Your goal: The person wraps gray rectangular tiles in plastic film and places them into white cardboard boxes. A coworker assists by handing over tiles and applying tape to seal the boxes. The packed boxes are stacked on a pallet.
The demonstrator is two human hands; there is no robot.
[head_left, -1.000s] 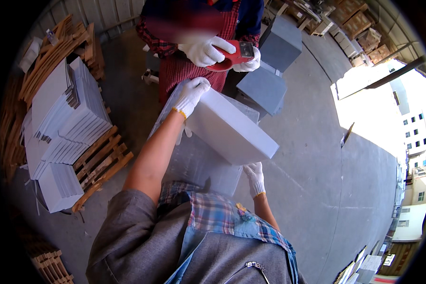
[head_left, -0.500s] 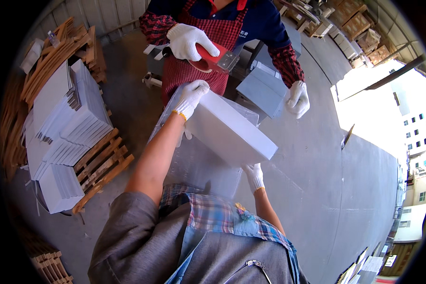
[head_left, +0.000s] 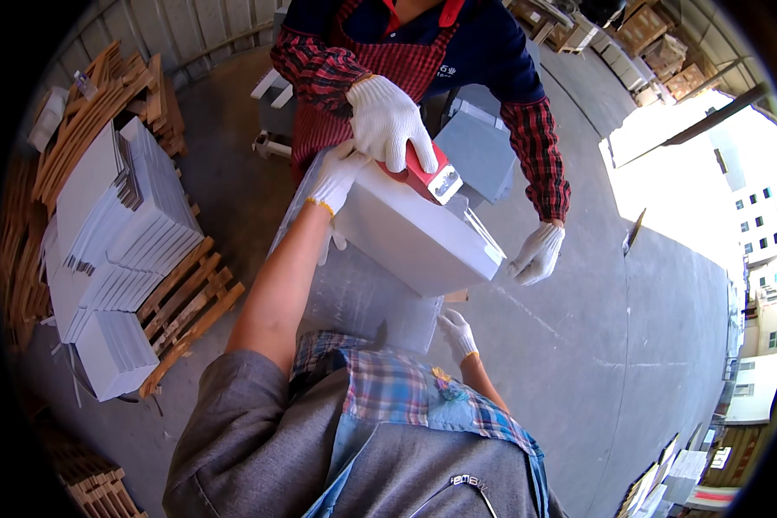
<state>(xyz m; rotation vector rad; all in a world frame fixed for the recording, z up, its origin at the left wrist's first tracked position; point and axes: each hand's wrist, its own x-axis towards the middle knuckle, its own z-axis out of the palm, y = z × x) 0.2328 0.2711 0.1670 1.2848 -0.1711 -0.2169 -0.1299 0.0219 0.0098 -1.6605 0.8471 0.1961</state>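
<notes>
A thick white rectangular pack stands tilted on a grey work surface in front of me. My gloved left hand closes on its far left end. Below the pack's near right corner, my gloved right hand is apart from it, fingers loosely spread and holding nothing. Across from me, a co-worker's gloved hand presses a red tape dispenser against the pack's far upper edge. The co-worker's other gloved hand hangs beside the pack's right end.
Stacked pale slabs rest on a wooden pallet at left, with loose timber behind. Grey-topped blocks stand beside the co-worker. Open concrete floor stretches rightward; another pallet lies at the lower left.
The co-worker's tape dispenser has come down and right onto the pack's edge. My right hand has drawn off the pack's lower corner. My left hand keeps its grip, slightly shifted left.
</notes>
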